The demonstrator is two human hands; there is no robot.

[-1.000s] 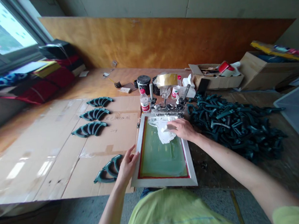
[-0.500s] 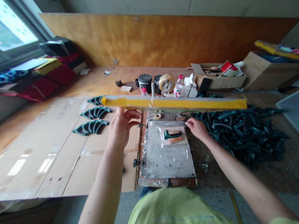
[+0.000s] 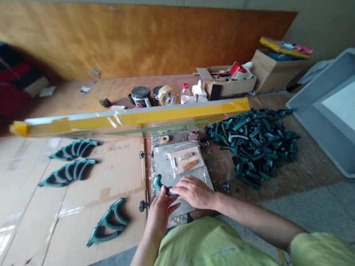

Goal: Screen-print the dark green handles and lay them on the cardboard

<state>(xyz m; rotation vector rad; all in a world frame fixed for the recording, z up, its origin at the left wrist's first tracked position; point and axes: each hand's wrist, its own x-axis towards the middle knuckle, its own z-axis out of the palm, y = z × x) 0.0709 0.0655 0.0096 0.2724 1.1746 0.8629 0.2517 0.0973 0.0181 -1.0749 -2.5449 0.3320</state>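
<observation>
Spanning the left hand (image 3: 159, 210) and right hand (image 3: 196, 194), a green curved part (image 3: 157, 181) is held over the grey plate (image 3: 161, 157) — pinched by the left, its near end closed on by the right. Its long axis is slanted, bent head pointed far left. Nested parts (image 3: 70, 173), apparently done, are laid on cardboard (image 3: 118, 166) at left; a large heap (image 3: 254, 146), seemingly untreated, remains at right.

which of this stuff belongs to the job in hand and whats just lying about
Likely part of the job:
dark green handle, held between left hand and right hand
tan pad on the metal plate
raised yellow-taped frame
handle pile
handles on the cardboard

Probably just lying about:
red-capped bottle
tape roll
open cardboard box
</observation>
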